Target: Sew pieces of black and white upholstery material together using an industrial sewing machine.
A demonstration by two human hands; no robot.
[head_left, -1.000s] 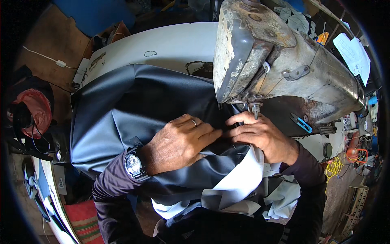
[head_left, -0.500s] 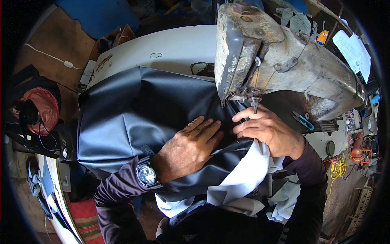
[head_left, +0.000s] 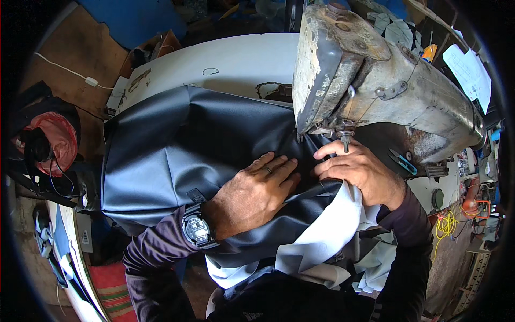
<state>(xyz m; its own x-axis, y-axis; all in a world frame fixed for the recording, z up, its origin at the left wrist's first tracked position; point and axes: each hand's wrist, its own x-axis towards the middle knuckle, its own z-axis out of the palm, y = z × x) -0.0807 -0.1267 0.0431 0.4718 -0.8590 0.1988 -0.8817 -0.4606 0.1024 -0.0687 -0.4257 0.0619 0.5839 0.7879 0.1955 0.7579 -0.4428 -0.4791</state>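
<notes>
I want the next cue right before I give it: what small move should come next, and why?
Probably have the left hand gently smooth the black sheet away from the right hand: the left lies palm-down on it, the sheet looks creased between the two hands, and the right hand's fingers are on it near the sewing machine.

Light from a source I cannot see lays a pale sheen along the folds of my black leatherette (head_left: 142,190), and its white backing (head_left: 319,236) glares, nearly washed out. Under the arm of the sewing machine (head_left: 354,70) it is dim; my black shirt front (head_left: 300,298) sinks into shadow. My left hand (head_left: 252,193) and right hand (head_left: 362,172) look sharp. The fisheye bows the white tabletop (head_left: 241,59) and blackens the corners.
</notes>
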